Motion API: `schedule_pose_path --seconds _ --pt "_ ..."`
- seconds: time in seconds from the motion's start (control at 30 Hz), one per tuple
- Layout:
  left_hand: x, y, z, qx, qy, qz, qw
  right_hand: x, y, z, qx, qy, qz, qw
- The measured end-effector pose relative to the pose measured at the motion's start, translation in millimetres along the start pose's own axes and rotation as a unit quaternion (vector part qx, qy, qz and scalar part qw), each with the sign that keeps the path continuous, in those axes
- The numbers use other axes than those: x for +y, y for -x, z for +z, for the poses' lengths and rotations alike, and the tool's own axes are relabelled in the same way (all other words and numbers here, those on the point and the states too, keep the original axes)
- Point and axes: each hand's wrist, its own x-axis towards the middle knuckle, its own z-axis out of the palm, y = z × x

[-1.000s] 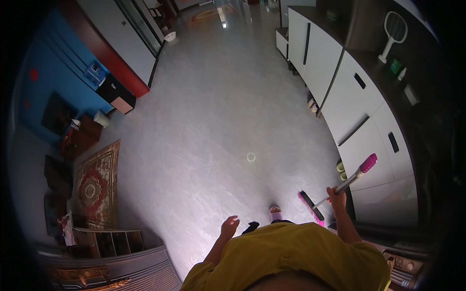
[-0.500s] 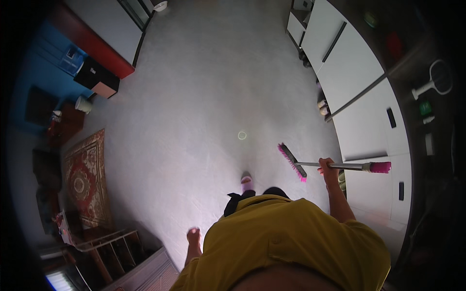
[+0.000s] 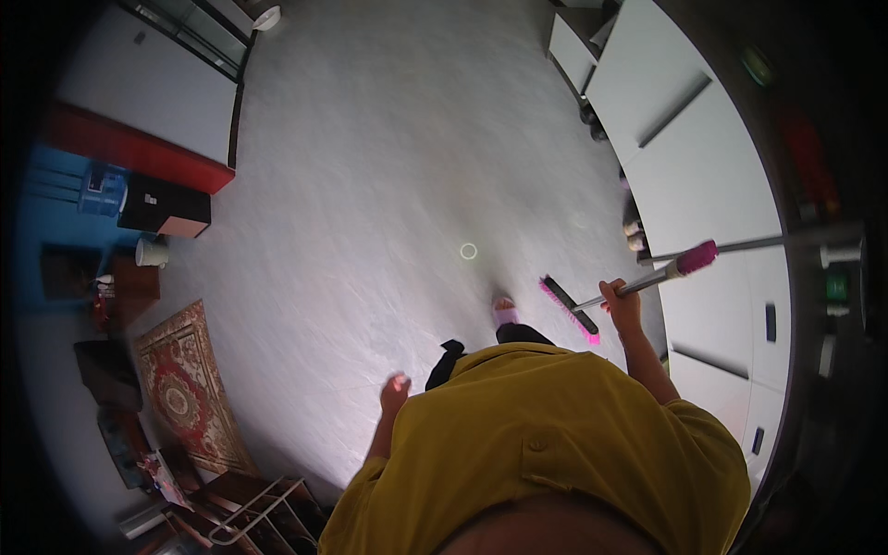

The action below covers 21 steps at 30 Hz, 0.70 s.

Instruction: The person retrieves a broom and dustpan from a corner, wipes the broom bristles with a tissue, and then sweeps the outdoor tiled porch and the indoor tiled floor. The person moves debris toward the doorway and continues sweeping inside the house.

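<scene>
My right hand (image 3: 623,309) is closed round the grey metal stick of a broom (image 3: 570,306). A long black head with pink bristles forms one end of it, and a bright pink grip the other. The broom head is to the left of that hand, over the grey floor; whether it touches the floor I cannot tell. My left hand (image 3: 395,394) hangs at my left side, away from the broom. Its fingers are blurred, and I cannot make out anything in it. A foot in a pale pink slipper (image 3: 505,311) steps out ahead of me.
White cabinets (image 3: 689,166) line the right side, with shoes (image 3: 634,231) beside their base. At the left are a red-patterned rug (image 3: 190,388), a water dispenser (image 3: 165,205) and a white bin (image 3: 151,252). A metal-framed rack (image 3: 264,513) stands at the lower left. A white basin (image 3: 267,18) lies far ahead.
I have moved forward, with the other things shifting in view. My left hand has swung forward, and the broom's pink grip has tilted up and forward in my right hand. The slippered foot is farther right.
</scene>
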Motion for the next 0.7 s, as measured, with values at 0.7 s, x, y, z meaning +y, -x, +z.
schedule_pose_path --seconds 0.7 --pt "333.2 -513.2 -291.9 0.163 0.243 0.105 0.950 -206.8 -430.3 160.6 0.016 -0.101 0.123 0.987"
